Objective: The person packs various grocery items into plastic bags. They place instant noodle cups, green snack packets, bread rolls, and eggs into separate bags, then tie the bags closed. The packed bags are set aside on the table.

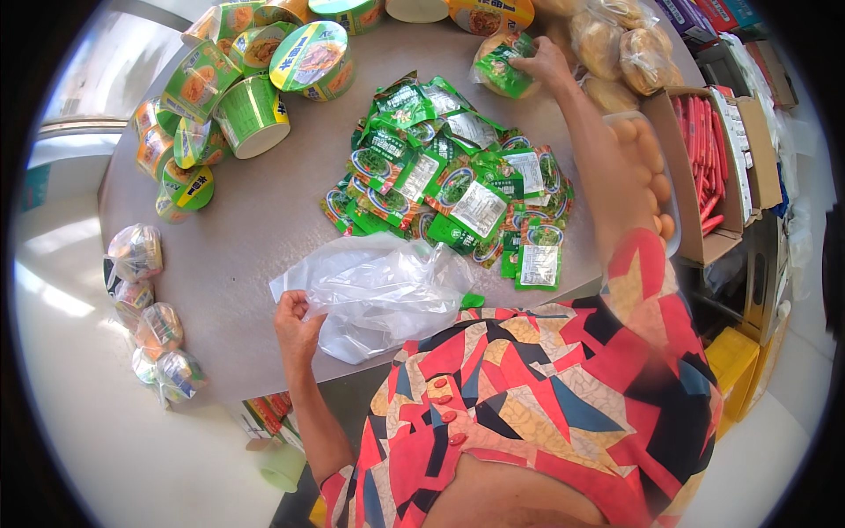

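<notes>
My left hand (298, 323) pinches the left edge of a clear plastic bag (389, 290), which lies crumpled at the table's near edge. At the far side, my right hand (544, 61) grips a green food packet (505, 72) together with what looks like a bagged round bread (492, 49) beneath it. Between my hands is a loose heap of green food packets (455, 178) with pictures of a dish on them. The heap's near packets reach the bag's far edge.
Instant noodle bowls (310, 56) curve round the far left. Small tied bags (158, 327) line the left edge. On the right are bagged breads (643, 59), a plastic tray of brown eggs (643, 148) and a cardboard box (713, 244) of red packets (703, 142).
</notes>
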Demonstrator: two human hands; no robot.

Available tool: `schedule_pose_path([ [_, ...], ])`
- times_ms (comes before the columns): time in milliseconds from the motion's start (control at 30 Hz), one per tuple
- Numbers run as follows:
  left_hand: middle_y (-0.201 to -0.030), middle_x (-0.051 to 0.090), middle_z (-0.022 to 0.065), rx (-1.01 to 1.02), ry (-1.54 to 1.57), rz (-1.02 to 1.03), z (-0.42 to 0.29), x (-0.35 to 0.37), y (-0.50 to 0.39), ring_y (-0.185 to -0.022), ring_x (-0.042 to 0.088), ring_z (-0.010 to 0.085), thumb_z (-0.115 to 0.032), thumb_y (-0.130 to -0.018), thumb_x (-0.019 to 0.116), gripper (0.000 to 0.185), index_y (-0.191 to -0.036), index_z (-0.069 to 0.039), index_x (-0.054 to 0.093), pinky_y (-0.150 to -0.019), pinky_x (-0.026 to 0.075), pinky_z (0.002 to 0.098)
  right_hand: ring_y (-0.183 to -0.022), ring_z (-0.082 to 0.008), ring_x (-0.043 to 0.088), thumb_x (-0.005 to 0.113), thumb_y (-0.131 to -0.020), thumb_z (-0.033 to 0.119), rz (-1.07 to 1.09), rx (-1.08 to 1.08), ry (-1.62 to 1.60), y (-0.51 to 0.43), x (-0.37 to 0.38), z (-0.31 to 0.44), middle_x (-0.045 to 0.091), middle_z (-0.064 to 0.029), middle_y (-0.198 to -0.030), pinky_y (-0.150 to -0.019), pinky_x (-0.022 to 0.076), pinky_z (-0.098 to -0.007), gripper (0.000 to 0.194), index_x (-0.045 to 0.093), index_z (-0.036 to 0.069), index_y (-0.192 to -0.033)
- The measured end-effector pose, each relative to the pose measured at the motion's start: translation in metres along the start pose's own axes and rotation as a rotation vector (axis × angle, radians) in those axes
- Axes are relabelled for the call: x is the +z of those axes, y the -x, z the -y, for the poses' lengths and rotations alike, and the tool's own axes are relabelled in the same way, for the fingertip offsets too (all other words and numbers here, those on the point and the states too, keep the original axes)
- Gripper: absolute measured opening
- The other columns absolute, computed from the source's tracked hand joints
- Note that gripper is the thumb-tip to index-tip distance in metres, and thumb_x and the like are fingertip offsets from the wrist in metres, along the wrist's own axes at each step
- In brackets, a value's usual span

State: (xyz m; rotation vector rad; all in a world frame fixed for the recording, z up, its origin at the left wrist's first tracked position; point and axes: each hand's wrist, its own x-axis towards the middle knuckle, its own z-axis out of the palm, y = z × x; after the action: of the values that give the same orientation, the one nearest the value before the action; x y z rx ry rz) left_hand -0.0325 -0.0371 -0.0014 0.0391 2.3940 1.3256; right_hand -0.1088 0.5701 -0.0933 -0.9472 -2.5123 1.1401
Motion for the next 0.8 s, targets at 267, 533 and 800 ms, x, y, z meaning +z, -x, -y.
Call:
schedule_pose_path([
  [267, -0.084, 0.06, -0.0006, -0.093, -0.221, 0.124, -0.006, -0.024, 0.035, -0.078, 0.054, 0.0066, -0.004, -0.072, 0.071, 0.02, -0.089, 0.0, 0.062, -0.071, 0.045, 0.0239, -0.073, -0.0231, 0.064, 0.089, -0.054, 0.028, 0.265, 0.212, -0.402, 0.0, 0.029, 0.032, 0.066, -0.0146, -0.079, -0.062, 0.0488, -0.0333, 0.048, 0.065, -0.004, -0.081],
  [533, -0.064, 0.057, 0.0004, -0.011, 0.242, 0.372, -0.058, -0.024, 0.024, -0.053, 0.051, 0.0056, -0.015, -0.085, 0.064, 0.015, -0.078, -0.005, 0.056, -0.049, 0.041, 0.0205, -0.083, -0.0276, 0.066, 0.085, -0.055, 0.031, -0.06, -0.473, 0.027, 0.076, 0.054, 0.11, 0.066, -0.0156, -0.09, -0.072, 0.0519, -0.0385, 0.067, 0.052, 0.001, -0.105],
  [800, -0.055, 0.052, -0.0003, 0.094, 0.454, 0.101, -0.084, 0.002, -0.001, -0.037, 0.038, 0.003, -0.021, -0.093, 0.056, 0.018, -0.081, -0.007, 0.054, -0.035, 0.031, 0.019, -0.085, -0.0186, 0.064, 0.083, -0.062, 0.006, -0.047, -0.778, -0.638, 0.305, -0.029, 0.235, 0.062, -0.0137, -0.097, -0.074, 0.0534, -0.028, 0.064, 0.044, -0.002, -0.112],
])
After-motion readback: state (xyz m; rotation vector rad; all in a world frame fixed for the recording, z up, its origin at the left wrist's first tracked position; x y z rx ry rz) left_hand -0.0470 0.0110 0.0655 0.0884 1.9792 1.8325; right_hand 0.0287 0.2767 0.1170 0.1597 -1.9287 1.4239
